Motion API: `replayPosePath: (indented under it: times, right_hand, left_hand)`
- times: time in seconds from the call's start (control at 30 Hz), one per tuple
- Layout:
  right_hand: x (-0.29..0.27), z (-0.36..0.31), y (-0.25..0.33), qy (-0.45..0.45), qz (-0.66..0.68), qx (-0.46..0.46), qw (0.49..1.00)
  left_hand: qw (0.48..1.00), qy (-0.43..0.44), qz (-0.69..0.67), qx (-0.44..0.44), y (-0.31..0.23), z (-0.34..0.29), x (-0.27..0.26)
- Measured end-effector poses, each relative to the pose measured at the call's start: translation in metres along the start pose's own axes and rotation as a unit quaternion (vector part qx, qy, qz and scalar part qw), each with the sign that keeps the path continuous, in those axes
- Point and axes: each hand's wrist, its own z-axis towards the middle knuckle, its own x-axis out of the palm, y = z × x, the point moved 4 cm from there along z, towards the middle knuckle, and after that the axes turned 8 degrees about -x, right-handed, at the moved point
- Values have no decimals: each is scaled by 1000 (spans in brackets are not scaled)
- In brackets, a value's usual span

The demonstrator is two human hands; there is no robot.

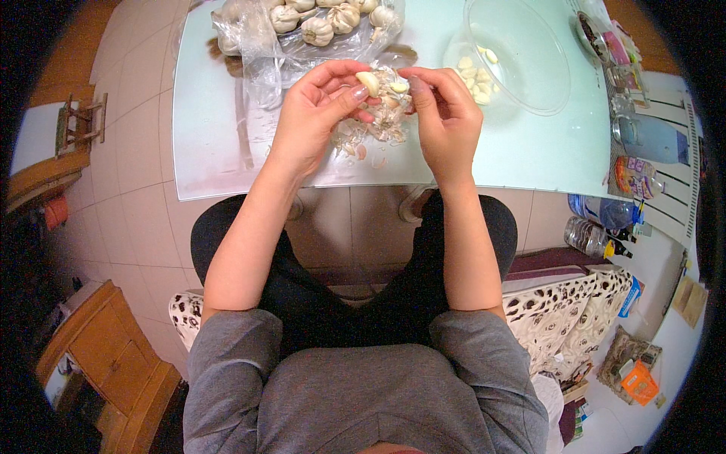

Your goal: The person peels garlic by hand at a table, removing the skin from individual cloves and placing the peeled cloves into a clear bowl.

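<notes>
My left hand pinches a pale, peeled-looking garlic clove between thumb and fingers. Close beside it, my right hand has its thumb and forefinger pressed together, with a smaller pale garlic clove at their tips. The two hands are a little apart. Beneath them, a heap of papery garlic skins lies scattered on the table. To the right, several peeled cloves show in a clear, round plastic bowl. Whole garlic bulbs sit in a clear plastic bag at the far left.
The pale glass-topped table has its near edge just above my knees. Bottles and a water jug stand along its right side. A spotted cloth-covered seat is at the right, a wooden cabinet at lower left.
</notes>
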Motion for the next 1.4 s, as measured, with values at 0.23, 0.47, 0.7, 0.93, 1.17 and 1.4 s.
replayPosePath:
  times: [0.23,0.47,0.7,0.93,1.17,1.4]
  right_hand:
    - [10,3,18,29,50,-53,997]
    - [12,1,24,68,9,-110,992]
    - [13,-3,27,38,2,-110,993]
    - [15,-2,27,51,-12,-151,987]
    - [15,-5,31,41,-37,-175,983]
    - [15,-4,29,36,-42,-177,983]
  left_hand:
    - [1000,14,18,5,-1,-1,0]
    - [999,31,28,-19,-3,-2,-1]
    - [999,21,28,-23,-5,-3,-2]
    - [998,10,57,-7,-8,-4,-1]
    - [999,0,42,2,-9,-4,0]
    - [999,7,35,-9,-7,-4,-2]
